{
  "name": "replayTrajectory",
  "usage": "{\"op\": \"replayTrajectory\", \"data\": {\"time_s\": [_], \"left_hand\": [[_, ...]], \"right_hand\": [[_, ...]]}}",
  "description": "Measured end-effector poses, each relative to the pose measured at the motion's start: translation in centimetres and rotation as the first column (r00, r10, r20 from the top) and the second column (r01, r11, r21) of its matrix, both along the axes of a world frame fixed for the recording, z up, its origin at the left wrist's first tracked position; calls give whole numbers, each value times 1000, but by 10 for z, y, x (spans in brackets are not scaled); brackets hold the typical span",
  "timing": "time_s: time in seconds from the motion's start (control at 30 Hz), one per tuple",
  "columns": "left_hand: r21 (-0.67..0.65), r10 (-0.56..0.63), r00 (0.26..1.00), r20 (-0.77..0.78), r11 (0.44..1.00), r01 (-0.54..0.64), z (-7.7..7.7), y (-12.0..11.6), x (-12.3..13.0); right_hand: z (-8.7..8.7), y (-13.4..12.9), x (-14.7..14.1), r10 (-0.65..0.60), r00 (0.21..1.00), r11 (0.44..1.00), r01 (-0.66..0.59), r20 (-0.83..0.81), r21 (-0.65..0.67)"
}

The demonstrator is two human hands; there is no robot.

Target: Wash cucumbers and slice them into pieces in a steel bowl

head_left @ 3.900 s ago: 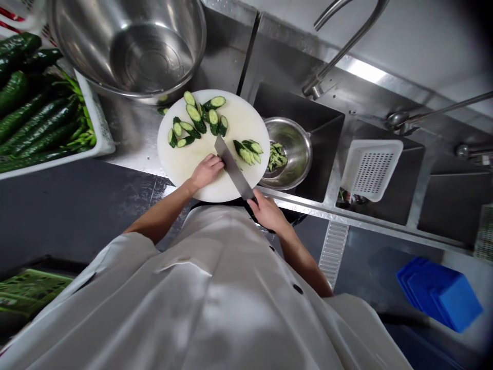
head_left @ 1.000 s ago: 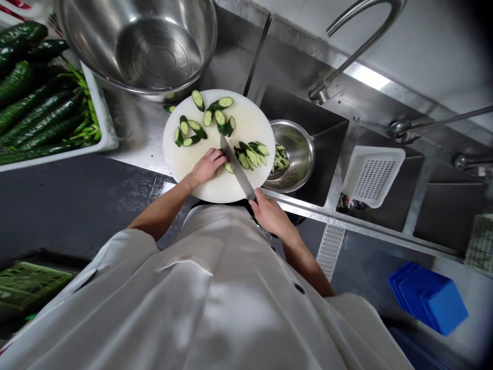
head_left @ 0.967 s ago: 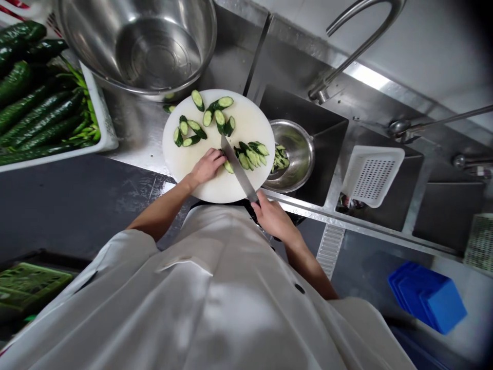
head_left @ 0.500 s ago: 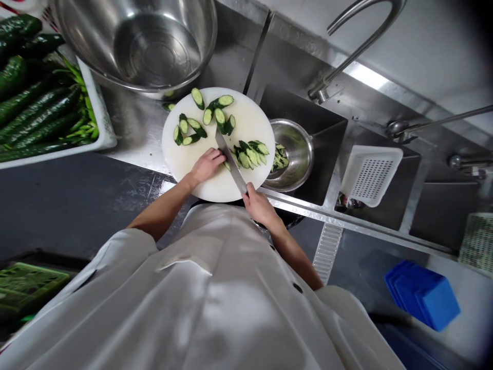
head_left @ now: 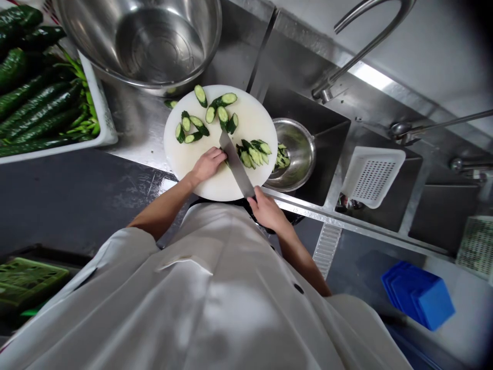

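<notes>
On a round white cutting board (head_left: 179, 169), my left hand (head_left: 209, 164) presses down with curled fingers on a cucumber piece that they mostly hide. My right hand (head_left: 268, 210) grips the handle of a broad kitchen knife (head_left: 239, 168), its blade slanting across the board right beside my left fingertips. To the right of the blade lies a fanned pile of thin cucumber slices (head_left: 254, 153). Several thick cucumber chunks (head_left: 223, 114) with slanted cut ends are scattered over the far and left parts of the board.
A steel bowl (head_left: 306, 167) holding cut cucumber stands in the sink, right of the board. Behind the board is a large steel basin (head_left: 213, 46). Whole cucumbers (head_left: 42, 110) fill a white crate (head_left: 103, 115) at left. Faucets (head_left: 327, 85) and a white basket (head_left: 375, 177) are farther right.
My right hand and the knife handle have moved slightly right and toward me, and more of the blade's face shows. My left hand stays at nearly the same spot on the board.
</notes>
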State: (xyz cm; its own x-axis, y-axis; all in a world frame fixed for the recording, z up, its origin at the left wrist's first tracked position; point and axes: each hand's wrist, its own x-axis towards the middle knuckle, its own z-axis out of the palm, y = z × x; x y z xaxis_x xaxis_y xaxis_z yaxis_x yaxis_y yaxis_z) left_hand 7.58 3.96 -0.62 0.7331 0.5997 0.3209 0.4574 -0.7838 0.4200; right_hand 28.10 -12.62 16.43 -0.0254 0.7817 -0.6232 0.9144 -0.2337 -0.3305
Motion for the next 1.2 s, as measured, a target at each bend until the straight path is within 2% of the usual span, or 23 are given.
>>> {"op": "replayTrajectory", "data": {"time_s": [0.13, 0.33, 0.57, 0.63, 0.73, 0.77, 0.83, 0.9, 0.93, 1.0, 1.07, 1.13, 1.2], "left_hand": [[10, 5, 1000, -5, 1000, -5, 2, -1, 0], [-34, -33, 999, -12, 999, 32, 4, -2, 0], [-57, -36, 999, -9, 998, 36, 2, -2, 2], [-50, -27, 999, -19, 998, 26, 2, -4, 4], [-30, -41, 998, -39, 999, 40, 7, -1, 1], [-18, -17, 999, -48, 1000, 16, 11, 4, -4], [29, 144, 988, -60, 989, -142, 19, 20, -20], [78, 351, 935, -53, 935, -346, 28, 42, -41], [87, 414, 909, -49, 909, -409, 31, 52, -50], [65, 433, 900, -59, 901, -429, 34, 67, -63], [30, 394, 917, -61, 919, -393, 31, 69, -64], [13, 389, 920, -37, 921, -389, 23, 56, -51], [-10, 410, 912, 1, 912, -410, 12, 31, -28]], "right_hand": [[-7, 8, -4, -8, 1000, 1000, 8, 16, -18], [-2, 1, 5, 1, 1000, 1000, -1, 24, -7], [-27, 1, -5, -49, 998, 999, 50, -36, 22], [-25, -7, -1, -78, 997, 996, 79, -26, 37], [-10, -26, 13, -121, 993, 990, 122, -9, 77], [-4, -33, 18, -121, 992, 989, 123, -17, 86], [5, -44, 28, -85, 995, 993, 89, -48, 79], [7, -50, 33, -16, 996, 999, 19, -86, 37], [4, -50, 32, 13, 994, 1000, -12, -104, 13], [-7, -46, 29, 32, 991, 999, -35, -130, -20], [-20, -40, 25, -11, 993, 1000, 9, -122, -18], [-31, -33, 25, -82, 993, 996, 84, -85, 15], [-36, -28, 28, -137, 990, 989, 139, -45, 51]]}}
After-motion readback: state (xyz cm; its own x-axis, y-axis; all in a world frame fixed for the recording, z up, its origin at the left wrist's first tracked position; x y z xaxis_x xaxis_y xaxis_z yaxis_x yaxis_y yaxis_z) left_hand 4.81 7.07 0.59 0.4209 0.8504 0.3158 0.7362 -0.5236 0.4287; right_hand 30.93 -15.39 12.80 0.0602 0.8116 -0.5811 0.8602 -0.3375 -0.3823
